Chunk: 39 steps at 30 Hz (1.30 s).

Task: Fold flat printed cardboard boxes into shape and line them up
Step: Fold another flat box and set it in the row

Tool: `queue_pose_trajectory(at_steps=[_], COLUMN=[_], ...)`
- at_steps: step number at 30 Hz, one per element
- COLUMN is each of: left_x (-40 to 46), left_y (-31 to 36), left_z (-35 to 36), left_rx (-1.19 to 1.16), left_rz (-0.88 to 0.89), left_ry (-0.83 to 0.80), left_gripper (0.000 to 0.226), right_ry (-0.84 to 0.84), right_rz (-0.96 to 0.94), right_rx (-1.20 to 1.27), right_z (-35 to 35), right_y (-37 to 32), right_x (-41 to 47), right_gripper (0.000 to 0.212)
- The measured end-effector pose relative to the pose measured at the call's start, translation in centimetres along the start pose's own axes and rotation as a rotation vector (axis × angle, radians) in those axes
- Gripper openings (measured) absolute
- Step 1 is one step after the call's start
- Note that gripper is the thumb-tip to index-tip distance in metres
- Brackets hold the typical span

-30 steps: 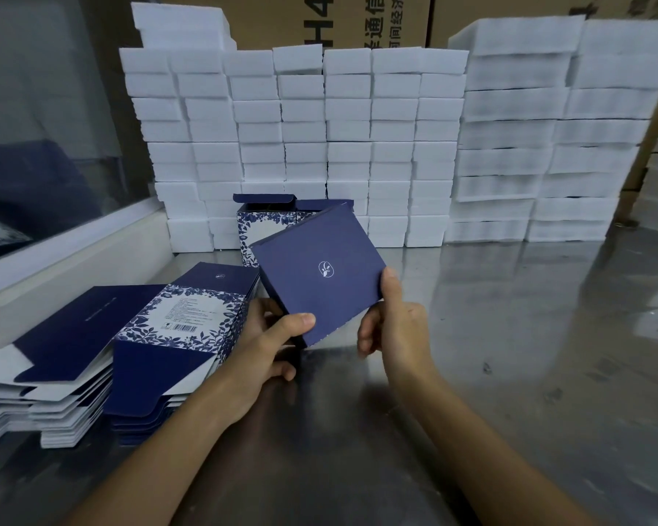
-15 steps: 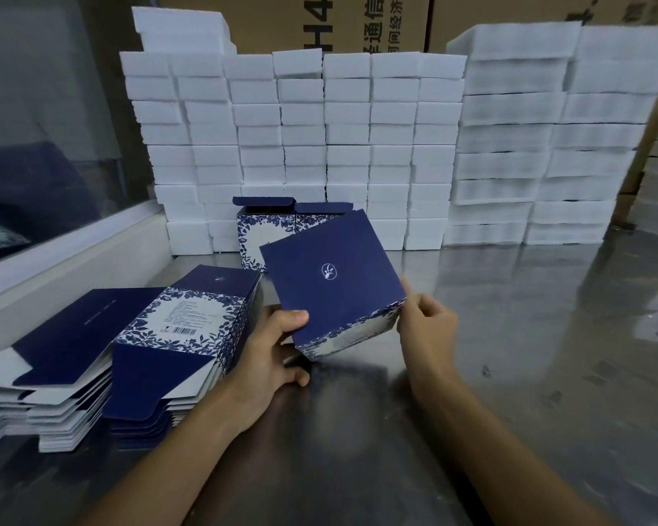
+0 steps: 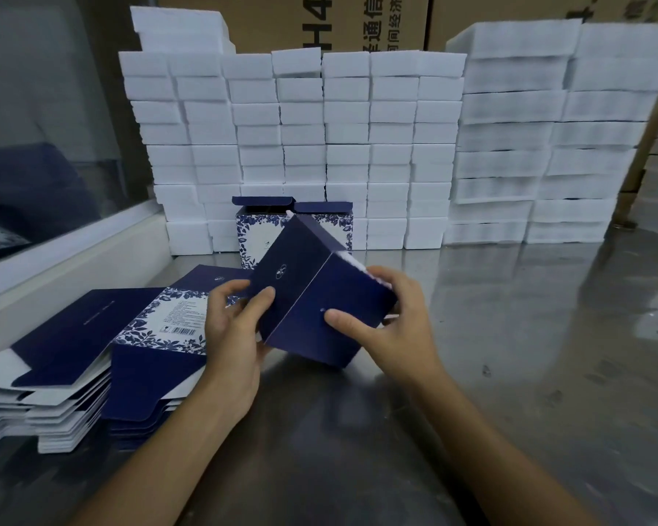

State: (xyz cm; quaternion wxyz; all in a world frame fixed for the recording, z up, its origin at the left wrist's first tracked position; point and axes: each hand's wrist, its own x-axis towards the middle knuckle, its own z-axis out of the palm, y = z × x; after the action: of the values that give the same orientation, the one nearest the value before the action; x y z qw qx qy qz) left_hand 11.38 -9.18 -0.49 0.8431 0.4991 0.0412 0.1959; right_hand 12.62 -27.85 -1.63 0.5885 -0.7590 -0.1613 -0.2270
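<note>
A dark blue printed box [image 3: 312, 294], opened into shape and tilted, is held above the steel table between both hands. My left hand [image 3: 232, 336] grips its left lower edge, thumb on the face with the small white logo. My right hand [image 3: 392, 328] holds the right end, thumb on the near face, fingers curled over the far side. Two folded blue-and-white floral boxes [image 3: 251, 229] stand side by side behind it with lids up. Two stacks of flat boxes [image 3: 156, 343] lie at the left.
A wall of white foam blocks [image 3: 358, 146] runs along the back of the steel table [image 3: 528, 354], with brown cartons [image 3: 358, 20] behind. A white ledge and a glass pane [image 3: 54, 241] border the left side.
The box has turned so two dark faces show, and it has dropped closer to the table. My right hand moved from the box's right corner to grip its right end.
</note>
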Motion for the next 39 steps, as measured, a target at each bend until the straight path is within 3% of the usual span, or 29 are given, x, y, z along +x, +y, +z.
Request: queue_pose_trajectory(at_steps=[5, 7, 10, 13, 16, 17, 20, 22, 25, 27, 30, 34, 36, 39], left_x=[-0.2, -0.5, -0.7, -0.7, -0.6, -0.5, -0.2, -0.1, -0.3, -0.6, -0.7, -0.6, -0.7, -1.0], left_y=[0.1, 0.0, 0.0, 0.1, 0.2, 0.3, 0.4, 0.4, 0.3, 0.2, 0.0, 0.1, -0.2, -0.6], left_z=[0.2, 0.2, 0.1, -0.1, -0.2, -0.2, -0.3, -0.5, -0.4, -0.3, -0.4, -0.8, -0.7, -0.3], left_rx=[0.073, 0.1, 0.15, 0.189, 0.233, 0.254, 0.296, 0.316, 0.456, 0.615, 0.709, 0.751, 0.762, 0.74], left_rz=[0.102, 0.139, 0.226, 0.279, 0.312, 0.33, 0.358, 0.359, 0.395, 0.439, 0.462, 0.474, 0.435, 0.385], left_ry=[-0.122, -0.185, -0.216, -0.214, -0.207, -0.203, -0.184, -0.174, -0.191, -0.212, -0.257, -0.353, -0.389, -0.371], left_gripper=[0.014, 0.028, 0.037, 0.03, 0.022, 0.02, 0.021, 0.025, 0.02, 0.037, 0.077, 0.102, 0.101, 0.073], right_ry=[0.142, 0.155, 0.108, 0.059, 0.035, 0.028, 0.042, 0.036, -0.039, -0.039, -0.05, -0.112, -0.121, -0.047], right_rz=[0.009, -0.014, -0.046, -0.071, 0.094, 0.141, 0.141, 0.065, -0.006, 0.006, 0.002, -0.067, -0.102, -0.121], right_rx=[-0.166, -0.166, -0.075, -0.073, 0.031, 0.08, 0.09, 0.087, 0.06, 0.086, 0.054, -0.054, -0.046, 0.005], right_z=[0.1, 0.3, 0.8, 1.1, 1.3, 1.3, 0.8, 0.3, 0.5, 1.0, 0.9, 0.3, 0.5, 0.9], right_y=[0.3, 0.3, 0.4, 0.5, 0.2, 0.1, -0.4, -0.8, -1.2, -1.2, -1.6, -2.1, -2.3, -2.5], right_x=[0.0, 0.0, -0.1, -0.1, 0.0, 0.1, 0.2, 0.1, 0.0, -0.2, -0.3, -0.3, -0.3, -0.3], right_gripper=[0.059, 0.054, 0.039, 0.035, 0.012, 0.013, 0.084, 0.107, 0.08, 0.07, 0.074, 0.09, 0.086, 0.056])
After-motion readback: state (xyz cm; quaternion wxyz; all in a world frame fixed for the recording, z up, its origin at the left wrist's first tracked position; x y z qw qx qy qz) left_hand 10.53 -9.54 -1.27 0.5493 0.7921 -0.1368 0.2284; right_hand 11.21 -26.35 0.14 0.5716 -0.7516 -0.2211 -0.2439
